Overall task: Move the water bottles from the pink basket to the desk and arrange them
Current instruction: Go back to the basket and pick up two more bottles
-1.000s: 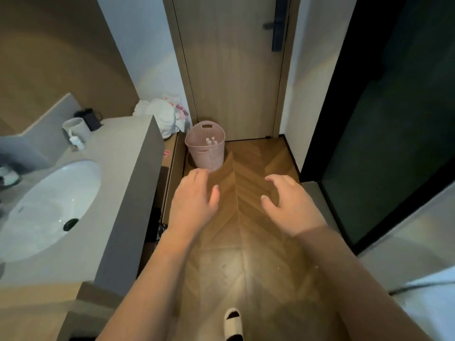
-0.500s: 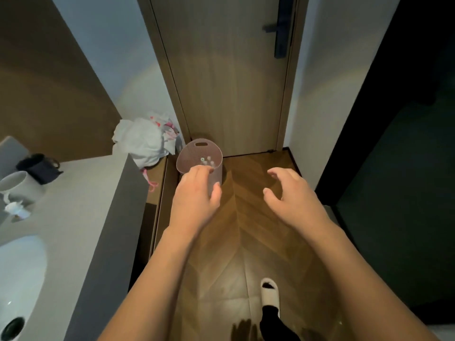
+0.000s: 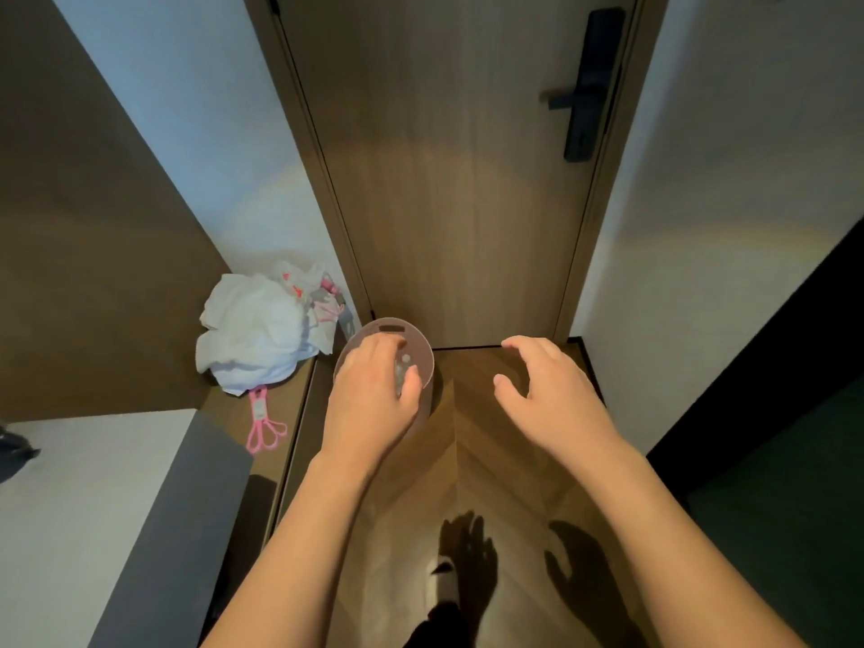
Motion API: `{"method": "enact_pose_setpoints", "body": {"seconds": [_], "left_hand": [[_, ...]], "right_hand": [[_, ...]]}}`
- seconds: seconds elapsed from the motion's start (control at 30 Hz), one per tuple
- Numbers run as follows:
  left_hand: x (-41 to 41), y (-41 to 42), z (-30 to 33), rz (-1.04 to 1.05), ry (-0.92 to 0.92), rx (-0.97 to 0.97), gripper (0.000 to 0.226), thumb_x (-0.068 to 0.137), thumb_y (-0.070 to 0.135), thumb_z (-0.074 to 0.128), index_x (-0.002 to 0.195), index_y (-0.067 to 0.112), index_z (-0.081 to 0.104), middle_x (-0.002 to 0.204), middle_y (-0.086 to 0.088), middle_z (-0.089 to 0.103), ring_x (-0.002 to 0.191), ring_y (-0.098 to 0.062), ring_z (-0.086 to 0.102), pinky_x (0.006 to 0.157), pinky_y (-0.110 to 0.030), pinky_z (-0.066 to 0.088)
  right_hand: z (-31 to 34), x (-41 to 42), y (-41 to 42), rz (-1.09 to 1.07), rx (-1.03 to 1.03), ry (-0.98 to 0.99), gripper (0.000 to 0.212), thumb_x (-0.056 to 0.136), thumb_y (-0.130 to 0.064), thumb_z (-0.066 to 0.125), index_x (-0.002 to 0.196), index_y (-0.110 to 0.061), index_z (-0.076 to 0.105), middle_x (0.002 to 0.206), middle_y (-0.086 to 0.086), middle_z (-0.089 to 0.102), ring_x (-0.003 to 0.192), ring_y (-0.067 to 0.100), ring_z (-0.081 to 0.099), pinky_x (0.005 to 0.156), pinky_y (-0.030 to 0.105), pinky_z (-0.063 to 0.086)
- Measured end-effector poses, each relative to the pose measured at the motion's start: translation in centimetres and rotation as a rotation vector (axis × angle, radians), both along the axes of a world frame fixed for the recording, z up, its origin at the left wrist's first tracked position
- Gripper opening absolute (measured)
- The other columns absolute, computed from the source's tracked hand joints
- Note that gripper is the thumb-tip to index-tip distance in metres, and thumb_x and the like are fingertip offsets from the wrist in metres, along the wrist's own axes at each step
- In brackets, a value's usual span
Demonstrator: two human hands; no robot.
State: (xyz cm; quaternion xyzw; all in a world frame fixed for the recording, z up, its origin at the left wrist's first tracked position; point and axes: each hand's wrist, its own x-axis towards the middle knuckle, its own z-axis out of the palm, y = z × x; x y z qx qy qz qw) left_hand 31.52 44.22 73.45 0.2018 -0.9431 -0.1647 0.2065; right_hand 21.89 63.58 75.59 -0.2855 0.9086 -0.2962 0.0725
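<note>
Pink plastic basket (image 3: 423, 353) stands on the floor by the door, water bottles (image 3: 403, 369) upright inside. Left hand (image 3: 371, 395) hovers over it, right hand (image 3: 544, 390) beside, both grips loose and empty. Bottles look smooth, probably heavy; take each around its body.

Pink basket (image 3: 421, 348) upright by door, seemingly holding white-capped bottles (image 3: 405, 362).

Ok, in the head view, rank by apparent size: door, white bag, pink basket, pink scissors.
1. door
2. white bag
3. pink basket, partly hidden by the left hand, so close to the bag and unsure
4. pink scissors
</note>
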Motion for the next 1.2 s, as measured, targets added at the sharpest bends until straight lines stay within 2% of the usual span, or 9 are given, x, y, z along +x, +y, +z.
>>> {"method": "enact_pose_setpoints", "body": {"seconds": [0.2, 0.43, 0.53, 0.63, 0.73, 0.93, 1.07, 1.2], "left_hand": [[-10.2, -6.9, -1.2, 0.003, -0.008, 0.016, 0.036, 0.094, 0.034, 0.055, 0.127, 0.02, 0.055, 0.126, 0.003, 0.059, 0.113, -0.012, 0.056, 0.094, -0.028, 0.048], [-23.7, -15.5, 0.2, -0.03, 0.008, 0.031, 0.039, 0.094, 0.032, 0.055, 0.13, 0.016, 0.054, 0.129, -0.001, 0.056, 0.118, -0.016, 0.054, 0.098, -0.03, 0.044], [-28.9, -17.0, 0.3, -0.069, -0.003, 0.043, 0.039, 0.094, 0.03, 0.055, 0.13, 0.015, 0.055, 0.128, -0.003, 0.056, 0.119, -0.018, 0.053, 0.099, -0.028, 0.041], [-33.4, -17.9, -0.8, -0.077, -0.037, 0.062, 0.04, 0.094, 0.031, 0.056, 0.131, 0.015, 0.054, 0.129, -0.003, 0.056, 0.12, -0.016, 0.052, 0.1, -0.029, 0.042], [-37.6, -18.9, -2.2, -0.068, -0.092, 0.085, 0.04, 0.094, 0.03, 0.058, 0.13, 0.013, 0.054, 0.126, -0.005, 0.057, 0.117, -0.018, 0.053, 0.098, -0.03, 0.042], [-43.9, -21.7, -2.2, 0.095, -0.149, 0.085, 0.039, 0.093, 0.029, 0.057, 0.129, 0.014, 0.056, 0.125, -0.005, 0.058, 0.113, -0.02, 0.056, 0.096, -0.033, 0.045], [-46.2, -24.3, -2.1, 0.217, -0.157, 0.077, 0.038, 0.092, 0.029, 0.058, 0.127, 0.014, 0.057, 0.124, -0.006, 0.06, 0.112, -0.023, 0.057, 0.092, -0.036, 0.047], [-45.6, -26.6, -2.6, 0.347, -0.151, 0.118, 0.036, 0.091, 0.026, 0.059, 0.124, 0.012, 0.058, 0.12, -0.008, 0.061, 0.109, -0.025, 0.057, 0.09, -0.036, 0.047]], "right_hand": [[-0.8, -10.0, -7.0, -0.018, 0.015, 0.005, 0.047, 0.097, -0.041, 0.053, 0.142, -0.03, 0.043, 0.144, -0.007, 0.047, 0.112, 0.011, 0.058, 0.103, 0.04, 0.049], [0.9, -21.8, -14.4, -0.031, 0.034, 0.045, 0.049, 0.098, -0.038, 0.053, 0.145, -0.027, 0.042, 0.146, -0.005, 0.046, 0.126, 0.014, 0.05, 0.109, 0.037, 0.043], [0.7, -26.1, -16.1, -0.056, 0.03, -0.005, 0.05, 0.097, -0.036, 0.054, 0.145, -0.024, 0.043, 0.143, -0.003, 0.048, 0.121, 0.019, 0.054, 0.105, 0.037, 0.045], [-0.8, -30.5, -17.2, -0.055, 0.017, 0.021, 0.048, 0.096, -0.03, 0.056, 0.141, -0.015, 0.05, 0.138, 0.004, 0.056, 0.123, 0.018, 0.055, 0.1, 0.025, 0.042], [-2.3, -35.7, -18.6, -0.008, 0.064, -0.025, 0.048, 0.098, -0.031, 0.055, 0.143, -0.015, 0.046, 0.14, 0.003, 0.053, 0.126, 0.015, 0.051, 0.1, 0.023, 0.036], [-2.9, -46.9, -22.1, 0.12, 0.064, -0.059, 0.045, 0.097, -0.033, 0.057, 0.139, -0.021, 0.05, 0.133, 0.002, 0.055, 0.114, 0.016, 0.055, 0.087, 0.025, 0.042], [-2.9, -51.6, -27.1, 0.222, 0.046, -0.045, 0.044, 0.094, -0.031, 0.06, 0.136, -0.019, 0.054, 0.134, 0.005, 0.056, 0.111, 0.023, 0.058, 0.093, 0.035, 0.049], [-3.7, -52.1, -32.3, 0.402, 0.081, -0.086, 0.045, 0.095, -0.035, 0.058, 0.137, -0.022, 0.051, 0.135, -0.002, 0.055, 0.111, 0.017, 0.059, 0.094, 0.035, 0.05]]}}
